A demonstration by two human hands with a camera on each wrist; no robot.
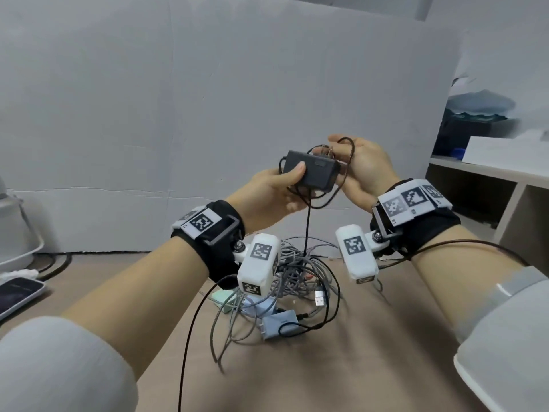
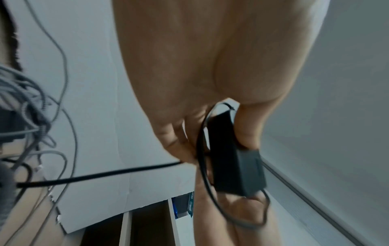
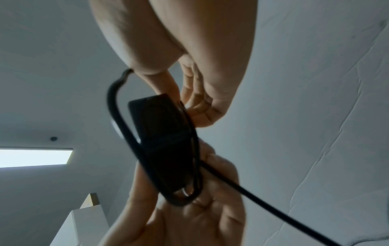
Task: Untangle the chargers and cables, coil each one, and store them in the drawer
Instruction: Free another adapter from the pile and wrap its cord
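Black charger raised above the cable tangle, both hands on it.

Left hand [image 1: 269, 191] grips black charger [image 1: 310, 171], thumb on top; right hand [image 1: 364, 171] pinches its black cable [image 1: 307, 230] looped at the prongs. Grey cable tangle [image 1: 285, 281] lies below on the table [image 1: 356, 352].

Makeshift recording room: white foam-board backdrop [image 1: 208, 114], paper-covered table [image 1: 356, 352], open shelving [image 1: 490, 185].
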